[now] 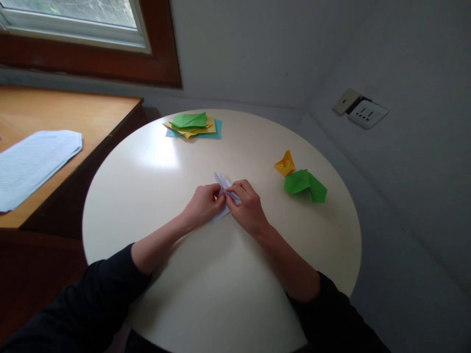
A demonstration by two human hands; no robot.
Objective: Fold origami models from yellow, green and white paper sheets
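Observation:
A folded piece of white paper [222,214] is held low over the middle of the round table, with pointed flaps standing up between my hands. My left hand [203,202] pinches it from the left, thumb and fingers closed on a fold. From the right, my right hand [247,205] pinches another part of the same paper. The fingertips of both hands nearly meet and cover the centre folds. To the right lie a yellow folded paper piece [285,164] and a green folded paper piece [299,182], touching or nearly so.
Near the far edge of the round white table [121,196] rests a pile of green, yellow and blue papers [191,123]. At the left is a wooden desk [106,110] with a stack of white sheets [37,164]. A wall socket [367,113] sits at the right.

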